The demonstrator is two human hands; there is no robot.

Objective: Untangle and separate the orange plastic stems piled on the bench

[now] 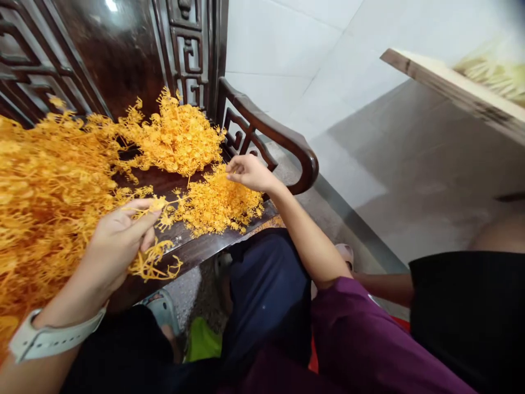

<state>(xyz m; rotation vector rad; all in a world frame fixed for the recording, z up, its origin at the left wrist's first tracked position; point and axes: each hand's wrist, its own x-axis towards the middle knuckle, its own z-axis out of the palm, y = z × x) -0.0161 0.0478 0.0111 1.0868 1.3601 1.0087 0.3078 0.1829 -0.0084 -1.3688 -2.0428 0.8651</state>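
Observation:
Heaps of orange plastic sprigs (45, 191) cover a dark carved wooden bench (192, 249). My left hand (117, 243), with a white watch on its wrist, is closed in a pinch on one orange sprig (153, 262), which hangs over the bench's front edge. My right hand (248, 172) reaches forward from a purple sleeve. Its fingers are pinched together on the top of a smaller pile of sprigs (215, 205) near the bench's right end. A third clump (176, 134) lies behind that pile, against the backrest.
The bench's curved armrest (283, 139) rises just right of my right hand. A light tiled floor (410, 164) spreads to the right. A wooden board edge (451, 87) juts in at the upper right. Another person in black (471, 306) sits at the right.

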